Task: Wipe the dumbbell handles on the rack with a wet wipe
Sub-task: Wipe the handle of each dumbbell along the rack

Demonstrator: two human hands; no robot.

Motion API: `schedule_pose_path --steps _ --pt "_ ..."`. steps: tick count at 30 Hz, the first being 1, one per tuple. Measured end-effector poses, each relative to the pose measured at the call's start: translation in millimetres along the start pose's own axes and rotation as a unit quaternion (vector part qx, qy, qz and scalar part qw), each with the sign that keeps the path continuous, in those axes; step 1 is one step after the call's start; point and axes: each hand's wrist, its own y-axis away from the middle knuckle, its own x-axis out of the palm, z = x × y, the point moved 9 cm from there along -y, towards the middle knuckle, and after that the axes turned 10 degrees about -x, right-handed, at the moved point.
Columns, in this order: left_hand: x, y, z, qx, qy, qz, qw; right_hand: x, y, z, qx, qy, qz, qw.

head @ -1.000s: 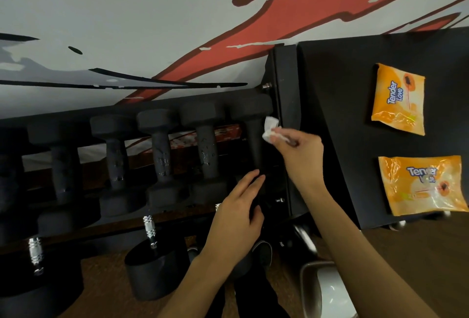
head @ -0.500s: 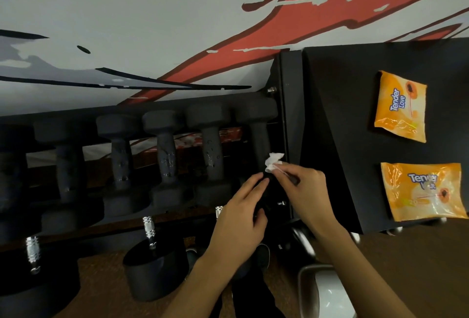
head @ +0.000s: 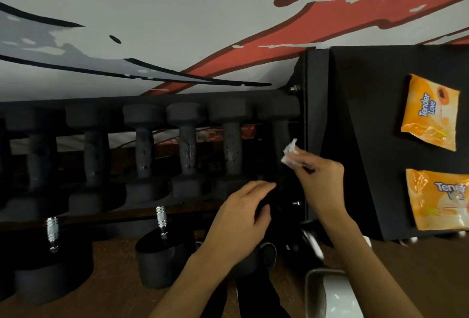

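Head view: a row of black dumbbells [head: 187,150] is seen lying across the rack [head: 308,125], handles running front to back, against a wall painted grey, black and red. A crumpled white wipe [head: 289,154] is pinched in the fingers [head: 302,159] of the right hand [head: 321,180]; it is held just beside the handle of the rightmost dumbbell [head: 279,137], near the rack's right upright. Whether the wipe touches that handle cannot be told.

The left hand [head: 241,213] is laid on the near end of the same dumbbell, which it largely hides. Its fingers are half curled and reach forward; whether they close on the weight cannot be told.

To the right of the rack, a black slanted surface [head: 368,114] is seen with two orange wipe packs [head: 430,112] on it, one above the other, the lower pack [head: 436,198] cut by the frame edge.

Below the rack, two larger dumbbells with chrome handles [head: 161,218] are stood on end on a brown floor [head: 114,292]. A grey-white object is partly seen at the bottom edge.
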Motion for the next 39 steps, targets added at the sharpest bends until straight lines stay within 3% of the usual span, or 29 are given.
schedule_pose_path --steps 6,10,13,15,19,24,32,39 --pt "-29.8 11.3 28.9 -0.085 0.150 -0.038 0.984 -4.0 7.8 25.2 0.035 0.002 0.064 0.997" --pt "-31.6 13.3 34.4 -0.142 0.288 -0.038 0.946 23.3 31.8 64.3 0.071 -0.107 0.086 0.988" --pt "-40.0 15.5 35.4 -0.141 0.331 -0.060 0.931 54.0 54.0 87.0 0.073 -0.166 0.172 0.968" --pt "-51.3 17.3 38.0 -0.133 0.316 -0.093 0.935 61.5 61.9 92.0 0.058 -0.167 0.194 0.965" --pt "-84.2 11.1 44.7 -0.118 0.269 -0.169 0.941 46.5 52.3 77.9 0.062 -0.166 0.100 0.979" --pt "-118.3 -32.8 40.4 -0.060 0.100 -0.264 0.958 37.6 34.4 53.5 0.087 -0.131 0.049 0.986" --pt "-89.3 -61.0 37.2 0.004 -0.021 -0.254 0.967 50.4 34.6 44.5 0.094 -0.103 0.067 0.988" --pt "-62.2 -50.8 36.5 -0.024 -0.135 -0.164 0.977 54.3 21.5 51.5 0.052 -0.077 0.074 0.993"
